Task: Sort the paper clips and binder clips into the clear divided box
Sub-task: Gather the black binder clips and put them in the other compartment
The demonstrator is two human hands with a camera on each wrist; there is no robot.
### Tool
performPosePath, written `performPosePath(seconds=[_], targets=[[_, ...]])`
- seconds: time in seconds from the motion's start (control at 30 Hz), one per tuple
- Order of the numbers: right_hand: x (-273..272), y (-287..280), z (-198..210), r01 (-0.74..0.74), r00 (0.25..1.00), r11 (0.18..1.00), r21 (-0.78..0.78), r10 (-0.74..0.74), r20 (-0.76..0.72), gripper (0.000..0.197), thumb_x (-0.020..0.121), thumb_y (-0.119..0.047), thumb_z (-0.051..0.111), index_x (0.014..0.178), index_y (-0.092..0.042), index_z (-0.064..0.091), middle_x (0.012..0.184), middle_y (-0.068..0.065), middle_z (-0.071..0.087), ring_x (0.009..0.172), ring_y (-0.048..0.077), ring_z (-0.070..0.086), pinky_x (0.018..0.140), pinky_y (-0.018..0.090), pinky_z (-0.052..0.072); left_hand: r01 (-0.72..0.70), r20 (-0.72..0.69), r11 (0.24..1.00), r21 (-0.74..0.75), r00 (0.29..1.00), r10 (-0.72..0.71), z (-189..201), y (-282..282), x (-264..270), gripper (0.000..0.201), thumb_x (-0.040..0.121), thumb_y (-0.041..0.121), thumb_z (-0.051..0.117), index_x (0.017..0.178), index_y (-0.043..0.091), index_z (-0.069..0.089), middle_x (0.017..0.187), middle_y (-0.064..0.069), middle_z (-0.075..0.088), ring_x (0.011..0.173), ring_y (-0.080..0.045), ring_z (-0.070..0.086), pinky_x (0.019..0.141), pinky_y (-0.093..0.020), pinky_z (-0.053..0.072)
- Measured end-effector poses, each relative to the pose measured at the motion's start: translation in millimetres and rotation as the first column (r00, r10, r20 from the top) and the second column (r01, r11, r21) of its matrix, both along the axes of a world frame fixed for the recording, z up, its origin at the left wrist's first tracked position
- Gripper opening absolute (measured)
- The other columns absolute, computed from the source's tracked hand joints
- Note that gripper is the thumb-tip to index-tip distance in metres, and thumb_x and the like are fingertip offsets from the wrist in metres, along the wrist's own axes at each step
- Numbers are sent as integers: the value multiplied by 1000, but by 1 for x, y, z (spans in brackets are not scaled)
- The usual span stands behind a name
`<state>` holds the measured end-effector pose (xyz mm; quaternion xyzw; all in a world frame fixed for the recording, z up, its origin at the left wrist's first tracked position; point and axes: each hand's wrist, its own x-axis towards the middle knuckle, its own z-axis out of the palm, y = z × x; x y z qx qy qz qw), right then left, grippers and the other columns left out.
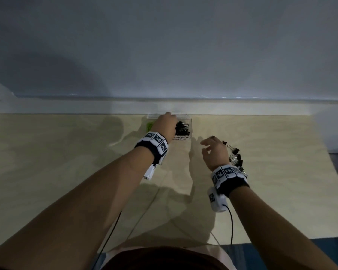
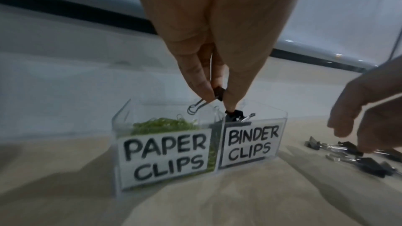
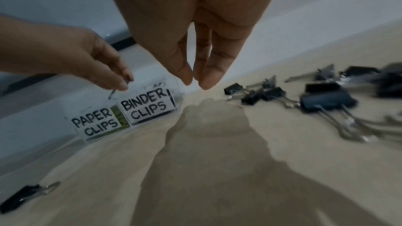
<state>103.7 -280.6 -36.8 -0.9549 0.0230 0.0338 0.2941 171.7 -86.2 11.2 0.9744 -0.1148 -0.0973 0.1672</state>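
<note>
Clear box [image 2: 121, 119] labels read "PAPER CLIPS" [image 2: 165, 157] and "BINDER CLIPS" [image 2: 250, 143].

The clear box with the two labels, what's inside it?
The clear box holds green paper clips behind the PAPER CLIPS label and black binder clips on the BINDER CLIPS side. The labels and the left hand cover part, so counting isn't possible.

Clear box [image 2: 121, 123] on the bench: green paper clips [image 2: 162, 125] left, black binder clips [image 1: 182, 127] right; more binder clips [image 3: 322, 99] lie loose beside it.
</note>
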Motion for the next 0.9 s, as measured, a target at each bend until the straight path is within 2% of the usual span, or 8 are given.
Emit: performPosePath(seconds=[0.23, 0.33, 0.4, 0.5, 0.57, 0.63, 0.77, 0.9], targets=[[-17, 6, -16, 29, 999, 998, 54, -31, 39, 17, 76, -3, 61, 90, -11, 68, 90, 7, 65, 67, 25, 62, 63, 33, 53, 68, -13, 984, -168, 997, -71, 9, -7, -19, 39, 87, 28, 61, 122, 11, 56, 116, -7, 56, 103, -22, 55, 89, -35, 49], [-21, 30, -12, -147, 989, 988, 48, 147, 3, 17, 78, -12, 62, 94, -13, 69, 92, 7, 64, 72, 26, 63, 64, 32, 52, -44, 37, 969, -244, 998, 55, 1, 36, -42, 18, 88, 23, 59, 104, 14, 63, 108, -3, 58, 92, -19, 57, 82, -33, 50], [-26, 59, -11, -327, 945, 943, 68, 328, -9, 23, 79, -17, 59, 100, -16, 68, 100, 8, 63, 82, 29, 62, 68, 35, 54, -112, 41, 977, -180, 992, 121, -14, 78, -62, 11, 88, 15, 56, 95, 12, 64, 101, -6, 59, 88, -23, 57, 78, -36, 50], [-32, 109, -16, -529, 842, 848, 29, 529, -105, 37, 81, -16, 57, 118, -21, 61, 124, 5, 54, 110, 27, 49, 88, 37, 50, -182, -99, 983, 17, 978, 183, -39, 137, -97, 23, 85, 14, 58, 107, 13, 62, 113, -8, 55, 100, -29, 54, 86, -40, 48], [-35, 135, -24, -606, 791, 794, -51, 594, -148, 42, 81, -9, 57, 123, -18, 57, 132, 8, 48, 116, 31, 41, 90, 42, 49, -139, -172, 986, 90, 973, 153, -52, 154, -113, 31, 84, 14, 61, 115, 13, 62, 121, -8, 53, 104, -31, 52, 93, -39, 45], [-38, 147, -29, -632, 774, 765, -119, 621, -123, 40, 81, -4, 57, 120, -11, 57, 130, 16, 47, 115, 38, 41, 86, 48, 51, -111, -178, 993, 49, 977, 118, -60, 154, -121, 27, 82, 9, 64, 108, 10, 66, 118, -10, 56, 100, -33, 54, 92, -36, 43], [-41, 132, -30, -618, 786, 782, -86, 610, -102, 33, 83, -1, 57, 116, -1, 57, 127, 25, 47, 114, 43, 45, 90, 51, 49, -165, -123, 985, -52, 980, 157, -63, 142, -126, 8, 79, 4, 65, 86, 7, 66, 95, -10, 59, 86, -31, 60, 75, -33, 46], [-44, 90, -19, -443, 895, 896, 20, 442, 59, 18, 80, -8, 54, 91, 0, 66, 93, 25, 59, 80, 41, 59, 67, 45, 55, -97, -82, 987, -126, 993, 87, -49, 113, -116, 9, 81, 15, 65, 88, 11, 65, 89, -6, 59, 79, -26, 61, 72, -33, 50]])
